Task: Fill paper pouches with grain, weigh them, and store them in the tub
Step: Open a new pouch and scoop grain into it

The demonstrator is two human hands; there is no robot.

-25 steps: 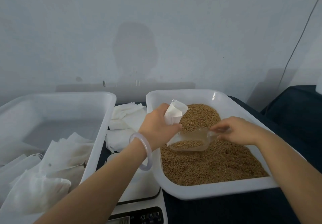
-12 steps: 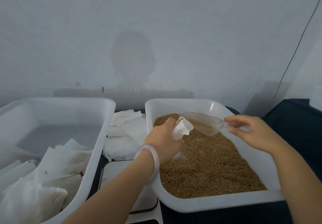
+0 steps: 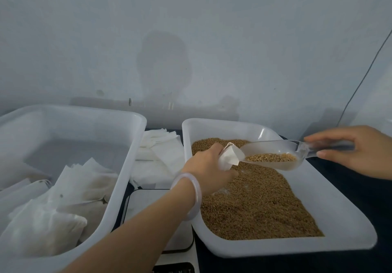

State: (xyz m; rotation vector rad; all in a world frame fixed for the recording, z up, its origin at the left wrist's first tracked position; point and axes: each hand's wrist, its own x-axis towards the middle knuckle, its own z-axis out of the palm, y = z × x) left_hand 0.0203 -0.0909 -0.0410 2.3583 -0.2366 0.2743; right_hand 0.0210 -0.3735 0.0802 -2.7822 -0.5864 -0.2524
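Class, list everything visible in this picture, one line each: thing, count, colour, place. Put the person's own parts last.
grain tub: one, white, right
grain: loose, brown, in the grain tub and scoop
scoop: one, clear, above the grain, tip at the pouch
paper pouch: one, white, in the left hand
storage tub: one, white, left
stored pouches: several, white, in the storage tub
spare pouches: stack, white, between the tubs
scale: one, white, under the left forearm
bangle: one, pale, left wrist
left hand: one, holds the paper pouch
right hand: one, holds the scoop handle
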